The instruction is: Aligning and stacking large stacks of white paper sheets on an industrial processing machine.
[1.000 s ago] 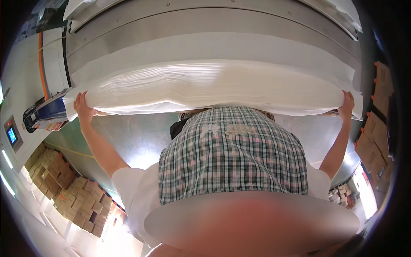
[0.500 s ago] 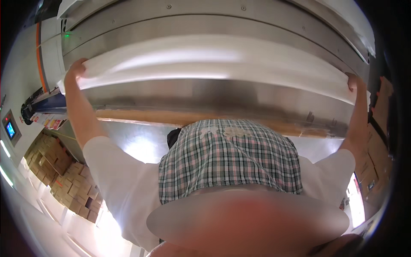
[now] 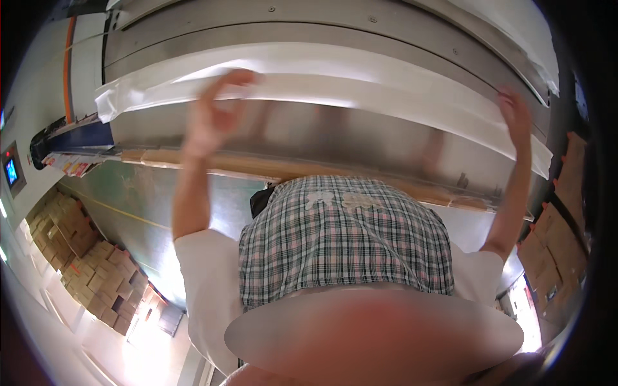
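The sheet (image 3: 322, 71) looks smooth and softly glossy; paper or plastic, one cannot tell. The table (image 3: 360, 122) is smooth metal with blurred reflections, the panel (image 3: 322, 14) is more matt metal. The apron (image 3: 347, 244) is matt cloth, the boxes (image 3: 103, 283) are matt cardboard.

One bare left hand (image 3: 211, 119) and one bare right hand (image 3: 517, 116) make two, alongside two short white fabric sleeves (image 3: 209, 264) and one green, white and pink checked cloth apron (image 3: 347, 248) bearing two pale patches (image 3: 360, 201). There is one long white glossy strip of sheet material (image 3: 386, 87), its layers uncountable, plus one small rectangular blue-lit screen (image 3: 11, 170). At least three round metal screws (image 3: 373, 19) show; the overlapping brown cardboard boxes (image 3: 106, 283) defy counting.
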`<act>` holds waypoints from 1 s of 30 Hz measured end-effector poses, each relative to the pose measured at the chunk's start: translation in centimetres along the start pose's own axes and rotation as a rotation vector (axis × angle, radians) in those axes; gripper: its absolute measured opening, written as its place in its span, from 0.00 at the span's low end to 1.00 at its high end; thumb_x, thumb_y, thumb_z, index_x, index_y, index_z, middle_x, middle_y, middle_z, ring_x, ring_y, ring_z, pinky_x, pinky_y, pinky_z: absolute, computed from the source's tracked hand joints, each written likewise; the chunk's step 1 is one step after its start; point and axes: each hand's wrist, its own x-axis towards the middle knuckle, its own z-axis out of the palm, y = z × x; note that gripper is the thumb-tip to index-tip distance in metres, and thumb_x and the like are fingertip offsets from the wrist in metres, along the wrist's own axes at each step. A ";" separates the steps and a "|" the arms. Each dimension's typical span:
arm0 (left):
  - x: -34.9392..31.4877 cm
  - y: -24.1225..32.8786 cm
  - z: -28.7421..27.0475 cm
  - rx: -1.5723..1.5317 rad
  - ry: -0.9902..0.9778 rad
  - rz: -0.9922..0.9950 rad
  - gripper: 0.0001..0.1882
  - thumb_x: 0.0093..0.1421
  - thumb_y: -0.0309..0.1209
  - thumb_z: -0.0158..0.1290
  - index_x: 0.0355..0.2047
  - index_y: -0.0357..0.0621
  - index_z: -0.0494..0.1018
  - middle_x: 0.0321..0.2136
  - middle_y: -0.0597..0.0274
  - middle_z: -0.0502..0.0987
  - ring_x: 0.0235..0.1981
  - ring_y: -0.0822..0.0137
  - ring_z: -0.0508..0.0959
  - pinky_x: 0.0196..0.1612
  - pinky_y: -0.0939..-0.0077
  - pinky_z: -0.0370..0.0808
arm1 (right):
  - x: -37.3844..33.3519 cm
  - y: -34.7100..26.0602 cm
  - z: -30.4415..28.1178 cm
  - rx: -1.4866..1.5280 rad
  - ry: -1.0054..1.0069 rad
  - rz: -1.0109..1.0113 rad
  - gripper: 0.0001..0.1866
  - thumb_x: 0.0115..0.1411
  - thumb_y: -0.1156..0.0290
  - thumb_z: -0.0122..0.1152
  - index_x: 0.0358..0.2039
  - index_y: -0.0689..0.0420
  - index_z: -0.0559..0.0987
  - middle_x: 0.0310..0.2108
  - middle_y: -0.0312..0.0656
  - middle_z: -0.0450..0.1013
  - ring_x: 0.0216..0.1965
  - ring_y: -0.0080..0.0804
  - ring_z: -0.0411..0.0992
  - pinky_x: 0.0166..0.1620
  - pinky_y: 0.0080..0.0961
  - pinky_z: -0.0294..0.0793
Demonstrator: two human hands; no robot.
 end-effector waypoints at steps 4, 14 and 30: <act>-0.6 2.2 8.4 0.334 -0.163 0.485 0.16 0.49 0.29 0.52 0.40 0.45 0.69 0.41 0.59 0.71 0.45 0.58 0.69 0.51 0.60 0.63 | 4.1 -16.2 12.4 0.029 -0.143 -0.341 0.22 0.47 0.75 0.59 0.45 0.55 0.69 0.40 0.37 0.67 0.38 0.27 0.66 0.41 0.24 0.67; -7.2 -13.3 -9.6 1.019 0.364 0.033 0.11 0.53 0.38 0.47 0.34 0.51 0.72 0.35 0.58 0.72 0.42 0.57 0.68 0.48 0.56 0.59 | 4.2 -25.7 22.7 -0.310 -0.153 -0.614 0.14 0.46 0.78 0.56 0.36 0.55 0.71 0.37 0.41 0.66 0.36 0.38 0.67 0.36 0.30 0.70; -13.2 -28.9 -40.4 1.053 0.553 -0.462 0.20 0.53 0.44 0.46 0.44 0.52 0.70 0.46 0.56 0.68 0.49 0.56 0.66 0.51 0.53 0.60 | 5.4 -35.4 32.5 -0.295 -0.041 -0.596 0.13 0.43 0.82 0.54 0.33 0.56 0.71 0.37 0.40 0.65 0.38 0.37 0.67 0.37 0.29 0.70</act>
